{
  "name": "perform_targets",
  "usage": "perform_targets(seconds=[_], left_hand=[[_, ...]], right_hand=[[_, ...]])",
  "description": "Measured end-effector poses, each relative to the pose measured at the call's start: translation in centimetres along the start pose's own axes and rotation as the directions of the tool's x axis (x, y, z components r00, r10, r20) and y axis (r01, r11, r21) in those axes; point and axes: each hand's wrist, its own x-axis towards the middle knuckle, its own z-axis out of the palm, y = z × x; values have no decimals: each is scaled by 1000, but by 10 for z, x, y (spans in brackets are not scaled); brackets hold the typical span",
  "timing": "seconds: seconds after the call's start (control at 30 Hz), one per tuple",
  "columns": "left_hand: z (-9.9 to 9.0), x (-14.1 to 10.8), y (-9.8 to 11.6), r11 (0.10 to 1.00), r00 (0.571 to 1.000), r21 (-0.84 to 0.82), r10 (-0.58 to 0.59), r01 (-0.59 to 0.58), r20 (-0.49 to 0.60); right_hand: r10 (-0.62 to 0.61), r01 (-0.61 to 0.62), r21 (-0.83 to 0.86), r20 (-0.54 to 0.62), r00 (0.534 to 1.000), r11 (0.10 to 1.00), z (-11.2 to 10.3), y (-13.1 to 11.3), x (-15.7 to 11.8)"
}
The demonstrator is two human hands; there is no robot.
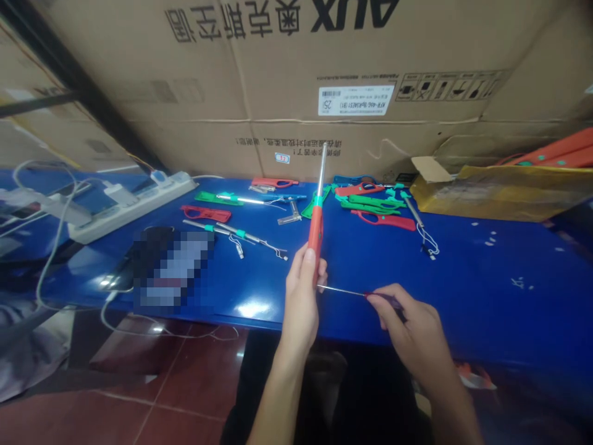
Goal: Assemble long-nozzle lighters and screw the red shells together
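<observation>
Upright in my left hand (303, 278) is a red long-nosed gas lighter (315, 230), its metal tube pointing up from a green collar. My left fingers wrap round the lower part of its handle. My right hand (407, 315) is closed on the dark handle of a screwdriver (343, 290). The thin shaft runs left, and its tip meets the lighter's side near my left fingers. The exact contact spot is hidden. Beyond lie loose red and green handle shells (383, 220) and metal tubes with green collars and white wires (250, 235).
A blue table (463, 290) spans the view, backed by a big cardboard carton (278, 74). On the left are a white power strip (134, 207), cables and a blurred-out phone (178, 266). An open box (500, 194) with red parts stands right; small white bits (490, 238) lie before it.
</observation>
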Motion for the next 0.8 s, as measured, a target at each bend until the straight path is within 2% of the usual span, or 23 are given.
perform_targets(seconds=[0.1, 0.27, 0.4, 0.5, 0.7, 0.8], left_hand=[[0, 0, 0, 1000, 1000, 8, 8, -8, 7], [-1, 0, 0, 999, 999, 45, -32, 31, 15], [-1, 1, -1, 997, 999, 65, -34, 34, -4], [0, 1, 0, 999, 999, 34, -40, 40, -1], [-1, 1, -1, 999, 1000, 33, -27, 27, 2], [-1, 0, -2, 997, 999, 70, -40, 41, -10]], right_hand=[[-31, 29, 32, 39, 999, 999, -2, 4, -2], [-89, 87, 89, 17, 996, 992, -4, 9, -4], [-85, 86, 27, -47, 995, 996, -3, 1, -4], [-91, 90, -42, -18, 996, 995, -2, -3, -3], [-147, 138, 127, 63, 987, 982, -3, 7, -4], [-145, 143, 93, 10, 989, 985, -4, 6, -3]])
